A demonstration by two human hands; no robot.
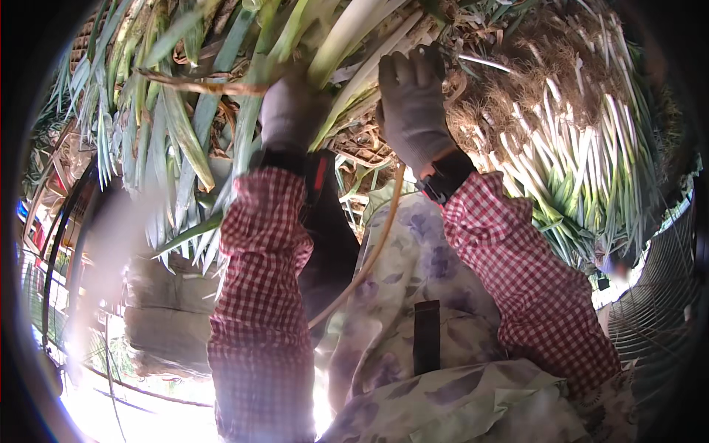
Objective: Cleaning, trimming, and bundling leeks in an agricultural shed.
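Both my hands wear grey work gloves, below red-and-white checked sleeves. My left hand (293,108), blurred, is at the thick stalk of a green onion or leek (338,47) at the top middle; its fingers are hidden, so its grip is unclear. To its right, my right hand (412,94) lies back up beside pale stalks, fingers bent forward and their tips hard to see. Long green leaves (188,133) hang at the left. A pile of trimmed white stalks with brown roots (570,149) lies at the right.
Dry brown leaf scraps (360,141) lie between my hands. A tan hose or cord (382,238) curves down over my flowered apron (432,243). A wrapped pale bundle (166,315) is at the lower left, near dark curved bars (61,243). Ribbed dark material (653,299) stands at the right.
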